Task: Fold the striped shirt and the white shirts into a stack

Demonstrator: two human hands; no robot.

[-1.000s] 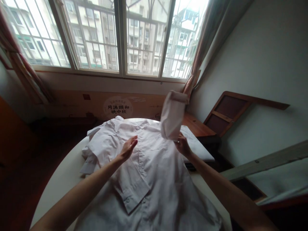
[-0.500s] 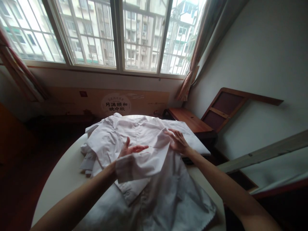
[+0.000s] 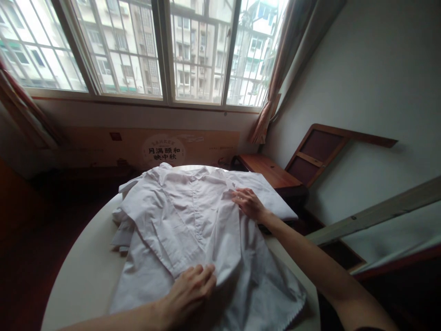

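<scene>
The left hand (image 3: 189,290) and right hand (image 3: 251,204) are bare and slim-fingered; the left forearm (image 3: 127,317) and right forearm (image 3: 303,253) are bare, smooth and slender.

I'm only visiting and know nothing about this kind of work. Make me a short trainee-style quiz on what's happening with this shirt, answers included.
1. Which of the person's hands is farther from the collar of the white shirt?
2. True or false: the collar lies at the end of the shirt nearer the window.
3. The left edge of the tabletop, as seen in the picture, is:
A) straight
B) curved
C) zigzag

Key:
1. The left hand; the right hand is nearer.
2. True.
3. B.
</scene>
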